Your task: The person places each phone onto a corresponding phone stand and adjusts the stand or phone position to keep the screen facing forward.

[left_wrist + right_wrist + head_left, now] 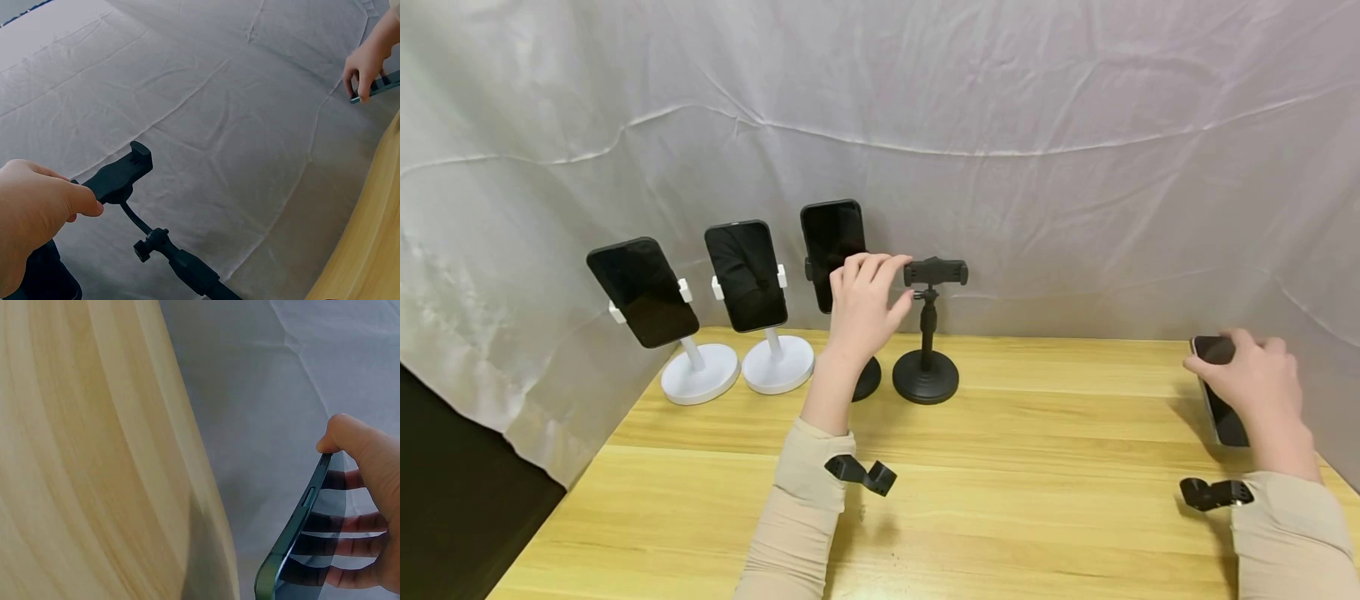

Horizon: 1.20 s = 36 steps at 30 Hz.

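My left hand (867, 310) pinches the left end of the clamp on an unoccupied black phone stand (928, 333). The left wrist view shows the thumb lying along the end of this clamp (122, 175), whose far lip points up. Over at the far right, my right hand (1262, 377) grips a dark smartphone (1228, 425) with a greenish metal edge. The thumb presses that edge in the right wrist view, and the other fingers reach across the glossy phone face (312, 550), which mirrors them. A shadow falls on the table beside the phone.
Left of my left hand, a black phone (831, 237) stands in another black stand, its base partly hidden by my wrist. Two white stands (700, 375) (778, 367) farther left hold black phones. A grey cloth (1037, 208) hangs behind the wooden table (1037, 500).
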{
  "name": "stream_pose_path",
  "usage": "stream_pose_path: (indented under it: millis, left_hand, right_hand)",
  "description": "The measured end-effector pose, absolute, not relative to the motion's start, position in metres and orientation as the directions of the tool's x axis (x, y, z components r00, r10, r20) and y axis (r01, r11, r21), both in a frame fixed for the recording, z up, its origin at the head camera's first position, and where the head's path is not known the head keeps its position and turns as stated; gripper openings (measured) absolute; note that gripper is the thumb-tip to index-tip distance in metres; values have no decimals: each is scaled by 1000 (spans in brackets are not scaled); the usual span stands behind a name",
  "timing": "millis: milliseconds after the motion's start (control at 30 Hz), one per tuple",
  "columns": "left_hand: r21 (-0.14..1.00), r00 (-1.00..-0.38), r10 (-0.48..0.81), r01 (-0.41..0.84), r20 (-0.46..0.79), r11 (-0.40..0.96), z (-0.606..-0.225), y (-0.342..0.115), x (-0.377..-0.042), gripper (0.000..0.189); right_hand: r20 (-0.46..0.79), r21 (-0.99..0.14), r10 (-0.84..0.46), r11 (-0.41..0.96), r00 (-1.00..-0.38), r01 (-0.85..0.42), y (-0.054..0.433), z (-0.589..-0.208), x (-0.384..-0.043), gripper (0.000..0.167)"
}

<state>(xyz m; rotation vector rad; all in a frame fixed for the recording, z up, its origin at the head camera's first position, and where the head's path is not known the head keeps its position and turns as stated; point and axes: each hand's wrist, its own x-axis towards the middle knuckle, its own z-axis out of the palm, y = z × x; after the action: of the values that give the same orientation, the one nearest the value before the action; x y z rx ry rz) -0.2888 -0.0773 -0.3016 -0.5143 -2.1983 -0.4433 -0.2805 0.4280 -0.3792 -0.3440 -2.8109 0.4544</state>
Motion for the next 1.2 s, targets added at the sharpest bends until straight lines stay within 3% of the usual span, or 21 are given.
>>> stream_pose_path:
  millis: [1200]
  left_hand:
    - [129,-576,210,492,790,861,-302,-77,-288,37]
  right_hand:
    - [342,-437,263,894,-902,95,383,-335,-270,80]
